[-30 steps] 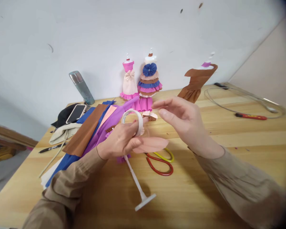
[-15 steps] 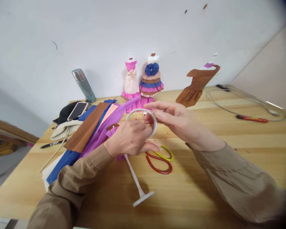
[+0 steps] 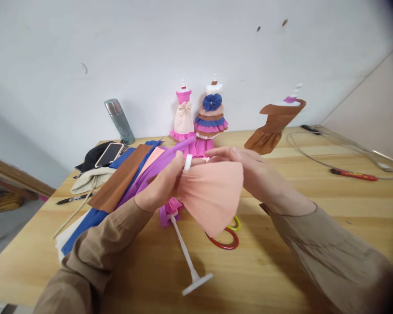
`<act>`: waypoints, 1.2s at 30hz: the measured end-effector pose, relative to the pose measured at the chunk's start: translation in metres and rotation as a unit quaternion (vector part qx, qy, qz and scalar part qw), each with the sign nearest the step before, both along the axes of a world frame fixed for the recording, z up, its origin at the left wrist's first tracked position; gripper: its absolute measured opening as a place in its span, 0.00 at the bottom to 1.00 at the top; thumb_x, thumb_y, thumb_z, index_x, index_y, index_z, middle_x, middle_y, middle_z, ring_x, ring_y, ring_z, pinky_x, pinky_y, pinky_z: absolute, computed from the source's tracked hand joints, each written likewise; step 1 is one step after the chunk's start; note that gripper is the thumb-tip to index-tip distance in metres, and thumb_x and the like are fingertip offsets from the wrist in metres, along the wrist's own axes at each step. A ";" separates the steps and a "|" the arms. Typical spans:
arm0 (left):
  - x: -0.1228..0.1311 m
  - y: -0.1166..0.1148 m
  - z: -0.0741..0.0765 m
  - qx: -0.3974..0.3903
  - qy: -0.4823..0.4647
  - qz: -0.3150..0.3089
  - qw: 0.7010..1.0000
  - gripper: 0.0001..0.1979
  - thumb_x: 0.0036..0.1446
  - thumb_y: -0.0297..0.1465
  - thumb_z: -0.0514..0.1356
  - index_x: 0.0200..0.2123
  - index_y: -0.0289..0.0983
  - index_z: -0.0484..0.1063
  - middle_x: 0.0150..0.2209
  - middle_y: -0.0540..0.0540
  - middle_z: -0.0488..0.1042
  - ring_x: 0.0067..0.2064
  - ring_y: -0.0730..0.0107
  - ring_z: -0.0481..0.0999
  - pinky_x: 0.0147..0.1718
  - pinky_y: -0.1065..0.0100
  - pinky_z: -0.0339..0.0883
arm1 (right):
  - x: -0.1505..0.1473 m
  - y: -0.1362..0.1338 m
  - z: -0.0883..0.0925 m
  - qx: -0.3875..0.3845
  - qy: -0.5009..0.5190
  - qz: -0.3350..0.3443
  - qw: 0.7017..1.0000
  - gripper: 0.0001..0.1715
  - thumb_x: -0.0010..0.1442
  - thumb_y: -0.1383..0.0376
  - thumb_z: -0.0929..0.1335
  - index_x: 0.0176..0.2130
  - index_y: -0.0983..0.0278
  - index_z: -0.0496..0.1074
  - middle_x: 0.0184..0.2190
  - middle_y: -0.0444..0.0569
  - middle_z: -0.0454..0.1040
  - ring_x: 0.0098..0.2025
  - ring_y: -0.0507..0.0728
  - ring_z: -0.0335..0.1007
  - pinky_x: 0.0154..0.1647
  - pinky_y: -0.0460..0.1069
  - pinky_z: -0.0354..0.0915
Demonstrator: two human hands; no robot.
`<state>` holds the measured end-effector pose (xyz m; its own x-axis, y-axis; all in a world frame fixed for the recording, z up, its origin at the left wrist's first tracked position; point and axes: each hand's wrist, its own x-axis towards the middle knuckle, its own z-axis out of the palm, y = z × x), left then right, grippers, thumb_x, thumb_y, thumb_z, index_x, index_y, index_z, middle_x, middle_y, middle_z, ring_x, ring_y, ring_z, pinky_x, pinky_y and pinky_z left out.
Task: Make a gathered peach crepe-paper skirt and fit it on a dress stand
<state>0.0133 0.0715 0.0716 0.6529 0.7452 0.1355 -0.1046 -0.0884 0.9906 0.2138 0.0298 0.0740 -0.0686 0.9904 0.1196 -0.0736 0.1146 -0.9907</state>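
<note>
My left hand is closed around the gathered end of a peach crepe paper piece, which fans out in pleats to the right. A white tape roll, seen edge-on, sits at the same fingers. My right hand is behind the paper's upper right edge, its visible fingers stretched toward the left; the lower fingers are hidden. Below my left hand, a small white dress form with pink and purple ruffles leans on its round base. Scissors with red and yellow handles lie partly under the paper.
Two dressed forms stand by the wall, and a brown-dressed form tilts to the right. Coloured paper sheets, a phone, a pen and a flask are left. A red-handled tool and cable lie right.
My left hand has turned over, bringing the peach paper fan into sight and the tape roll edge-on. My right hand has moved slightly right. The view has tipped up a little.
</note>
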 end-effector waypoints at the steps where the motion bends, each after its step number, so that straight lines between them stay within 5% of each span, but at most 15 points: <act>1: 0.000 -0.003 0.001 0.039 0.024 -0.018 0.999 0.36 0.65 0.56 0.40 0.46 0.38 0.78 0.36 0.41 0.80 0.45 0.54 0.78 0.45 0.57 0.70 | 0.000 0.001 -0.001 -0.015 0.003 0.001 1.000 0.29 0.56 0.41 0.69 0.43 0.61 0.78 0.34 0.50 0.79 0.37 0.58 0.76 0.37 0.51 0.70; 4: -0.002 -0.011 0.002 0.235 0.123 -0.033 0.964 0.33 0.67 0.53 0.39 0.40 0.38 0.76 0.34 0.43 0.78 0.39 0.59 0.76 0.42 0.58 0.69 | -0.001 0.003 -0.003 -0.060 -0.011 0.042 0.997 0.31 0.56 0.39 0.67 0.42 0.62 0.75 0.26 0.49 0.77 0.30 0.57 0.74 0.33 0.52 0.69; 8: 0.001 -0.017 -0.006 0.505 0.256 -0.003 0.824 0.39 0.64 0.57 0.32 0.39 0.35 0.72 0.32 0.39 0.74 0.33 0.58 0.73 0.35 0.56 0.68 | -0.013 -0.001 -0.003 -0.026 -0.079 0.048 0.995 0.24 0.58 0.45 0.68 0.33 0.64 0.73 0.23 0.44 0.69 0.24 0.51 0.64 0.25 0.48 0.62; 11: 0.005 -0.019 -0.014 0.599 0.314 -0.001 0.737 0.43 0.61 0.58 0.30 0.41 0.33 0.72 0.33 0.34 0.75 0.35 0.49 0.75 0.35 0.51 0.70 | -0.023 -0.004 -0.005 -0.029 -0.113 0.049 0.992 0.20 0.54 0.50 0.72 0.37 0.64 0.75 0.26 0.43 0.68 0.24 0.49 0.61 0.22 0.45 0.58; 13: 0.006 -0.019 -0.015 0.619 0.304 -0.010 0.724 0.42 0.61 0.58 0.31 0.40 0.32 0.73 0.34 0.32 0.75 0.37 0.46 0.76 0.37 0.48 0.71 | -0.025 -0.003 -0.008 -0.050 -0.100 0.041 0.993 0.22 0.52 0.52 0.73 0.40 0.65 0.75 0.25 0.43 0.69 0.23 0.48 0.61 0.20 0.44 0.58; 17: -0.001 -0.020 -0.006 0.621 0.150 0.008 0.769 0.31 0.68 0.49 0.41 0.45 0.30 0.71 0.46 0.27 0.76 0.51 0.46 0.75 0.53 0.49 0.69 | -0.016 0.005 -0.011 -0.067 -0.084 0.006 0.994 0.21 0.51 0.51 0.72 0.28 0.66 0.70 0.20 0.41 0.66 0.18 0.47 0.61 0.18 0.44 0.55; 20: -0.010 -0.011 0.002 0.555 0.072 0.115 0.821 0.17 0.69 0.35 0.50 0.52 0.31 0.70 0.54 0.31 0.75 0.57 0.54 0.73 0.57 0.52 0.66 | -0.007 0.010 -0.007 -0.065 -0.082 -0.023 0.994 0.20 0.51 0.52 0.72 0.26 0.66 0.70 0.17 0.41 0.66 0.16 0.46 0.60 0.16 0.43 0.55; 23: -0.018 0.006 0.002 0.356 0.095 0.175 0.913 0.17 0.66 0.38 0.54 0.51 0.34 0.73 0.53 0.35 0.76 0.56 0.56 0.74 0.56 0.54 0.67 | -0.002 0.012 -0.003 -0.088 -0.052 -0.033 0.994 0.19 0.48 0.54 0.73 0.31 0.68 0.73 0.16 0.41 0.66 0.15 0.47 0.59 0.14 0.43 0.54; 26: -0.023 0.025 -0.003 0.134 0.080 0.054 0.986 0.20 0.63 0.43 0.57 0.47 0.34 0.76 0.48 0.36 0.79 0.51 0.55 0.77 0.48 0.57 0.72 | -0.001 0.012 0.000 -0.104 -0.032 -0.036 0.993 0.19 0.47 0.54 0.74 0.30 0.69 0.74 0.15 0.42 0.67 0.14 0.46 0.58 0.13 0.43 0.53; 30: -0.025 0.036 -0.012 0.013 0.066 -0.013 0.998 0.17 0.56 0.43 0.65 0.36 0.33 0.77 0.36 0.42 0.80 0.38 0.64 0.78 0.39 0.64 0.70 | 0.001 0.013 0.000 -0.113 -0.032 -0.053 0.992 0.18 0.48 0.56 0.74 0.30 0.69 0.74 0.15 0.42 0.67 0.14 0.46 0.58 0.13 0.43 0.53; 36: -0.028 0.036 -0.006 0.066 0.064 0.035 0.995 0.19 0.54 0.42 0.66 0.42 0.34 0.73 0.40 0.41 0.79 0.42 0.63 0.77 0.39 0.65 0.68 | 0.004 0.015 -0.001 -0.104 -0.057 -0.038 0.992 0.19 0.49 0.54 0.74 0.29 0.69 0.75 0.14 0.41 0.65 0.13 0.45 0.55 0.12 0.43 0.51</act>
